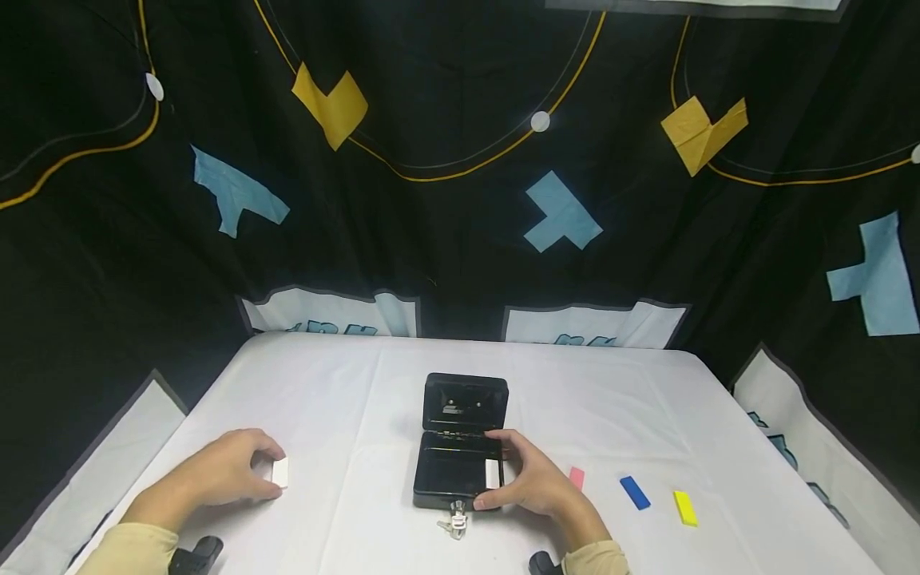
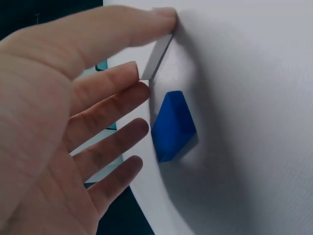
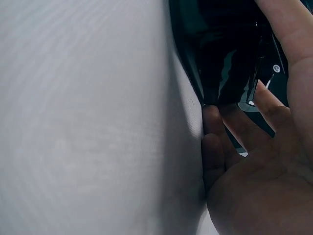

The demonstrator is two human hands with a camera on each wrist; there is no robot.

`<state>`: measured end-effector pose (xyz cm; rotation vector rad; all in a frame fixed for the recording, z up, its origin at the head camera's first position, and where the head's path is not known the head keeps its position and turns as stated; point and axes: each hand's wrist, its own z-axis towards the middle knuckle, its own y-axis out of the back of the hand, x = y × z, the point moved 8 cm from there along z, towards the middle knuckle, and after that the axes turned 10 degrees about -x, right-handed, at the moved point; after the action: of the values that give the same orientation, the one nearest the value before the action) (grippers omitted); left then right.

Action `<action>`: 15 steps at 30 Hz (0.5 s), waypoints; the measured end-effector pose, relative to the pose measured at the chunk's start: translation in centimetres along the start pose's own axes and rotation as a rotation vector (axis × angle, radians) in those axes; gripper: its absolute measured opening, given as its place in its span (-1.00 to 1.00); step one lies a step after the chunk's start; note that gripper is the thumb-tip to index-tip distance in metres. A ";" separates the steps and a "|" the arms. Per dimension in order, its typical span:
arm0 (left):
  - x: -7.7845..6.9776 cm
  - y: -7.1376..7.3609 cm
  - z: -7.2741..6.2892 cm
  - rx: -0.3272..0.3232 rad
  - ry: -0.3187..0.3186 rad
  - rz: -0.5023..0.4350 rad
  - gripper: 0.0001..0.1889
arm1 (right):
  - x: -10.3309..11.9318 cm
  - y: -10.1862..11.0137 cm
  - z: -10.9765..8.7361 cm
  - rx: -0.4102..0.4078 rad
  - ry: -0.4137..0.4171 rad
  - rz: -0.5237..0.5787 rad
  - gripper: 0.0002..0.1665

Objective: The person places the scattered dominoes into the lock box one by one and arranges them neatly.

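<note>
A small white block [image 1: 280,473] stands on the left of the table. My left hand [image 1: 233,471] pinches it between thumb and fingers; the left wrist view shows the thumb against the white block [image 2: 157,58]. Beyond those fingers, that view also has a blue block [image 2: 173,128] on the cloth. At the middle, a black cash box [image 1: 447,471] lies with its lid [image 1: 465,402] raised. My right hand [image 1: 530,477] grips the box's right side, thumb at the front corner, fingers farther back. Inside, at the right, is another white block [image 1: 492,473].
Keys [image 1: 456,525] hang from the lock at the box's front. To the right lie a pink block [image 1: 576,477], partly behind my right hand, a blue block [image 1: 635,493] and a yellow block [image 1: 685,508]. White cloth covers the table [image 1: 345,383]; a dark curtain [image 1: 446,255] hangs behind.
</note>
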<state>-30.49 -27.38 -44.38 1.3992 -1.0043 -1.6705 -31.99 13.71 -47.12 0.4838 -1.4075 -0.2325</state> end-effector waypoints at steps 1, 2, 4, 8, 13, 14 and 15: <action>-0.2 0.0 0.0 -0.007 -0.012 0.000 -0.44 | 0.0 0.0 0.0 -0.001 0.002 0.000 0.17; -0.5 0.0 0.1 -0.014 -0.026 0.000 -0.44 | 0.0 0.1 0.0 -0.002 0.002 0.000 0.16; -1.1 0.0 0.2 -0.023 -0.053 -0.005 -0.45 | 0.0 0.1 0.0 -0.006 -0.001 -0.006 0.16; -2.6 -0.2 0.3 -0.028 -0.090 -0.021 -0.47 | 0.0 0.1 -0.1 -0.011 -0.013 -0.006 0.16; -5.3 0.0 0.2 -0.089 -0.178 -0.042 -0.48 | 0.0 0.1 -0.2 -0.011 -0.015 0.008 0.16; -5.9 0.0 0.2 -0.104 -0.192 -0.044 -0.48 | 0.0 0.1 -0.2 -0.011 -0.015 0.011 0.15; -6.5 0.0 0.2 -0.118 -0.207 -0.047 -0.49 | 0.0 0.1 -0.2 -0.011 -0.014 0.011 0.16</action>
<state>-29.77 -21.49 -41.60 1.2003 -0.9736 -1.9076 -31.76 13.82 -47.06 0.4654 -1.4217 -0.2349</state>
